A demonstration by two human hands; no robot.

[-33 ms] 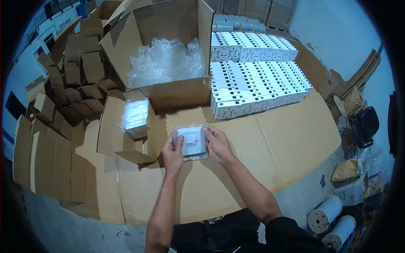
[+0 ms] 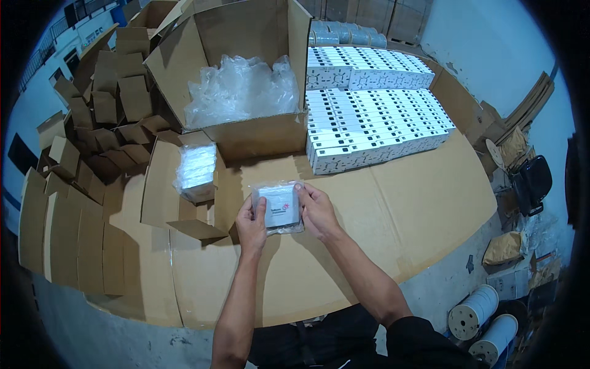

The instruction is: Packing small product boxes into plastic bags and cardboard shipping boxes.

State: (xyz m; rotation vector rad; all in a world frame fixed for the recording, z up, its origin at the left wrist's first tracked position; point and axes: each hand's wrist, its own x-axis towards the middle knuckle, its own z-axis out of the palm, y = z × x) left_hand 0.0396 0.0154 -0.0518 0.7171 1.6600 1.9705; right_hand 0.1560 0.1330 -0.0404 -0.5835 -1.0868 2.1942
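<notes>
Between my two hands is a flat, square white packet in a clear plastic bag (image 2: 282, 212), with small red and dark print on its face. My left hand (image 2: 251, 229) grips its left edge, thumb on top. At the upper right corner, my right hand (image 2: 318, 212) pinches the bag between thumb and fingers. Just left of my hands stands a small open cardboard carton (image 2: 161, 190). Inside it, several similar plastic-wrapped white packets (image 2: 198, 167) stand in a row. Whatever lies under the held packet is hidden.
A large open carton (image 2: 255, 140) holding crumpled clear plastic bags (image 2: 243, 92) stands behind the small one. Stacked white boxes (image 2: 381, 126) fill the back right of the cardboard-covered table (image 2: 393, 215). Empty open cartons (image 2: 80, 227) crowd the left. Cable reels (image 2: 473, 312) sit on the floor at right.
</notes>
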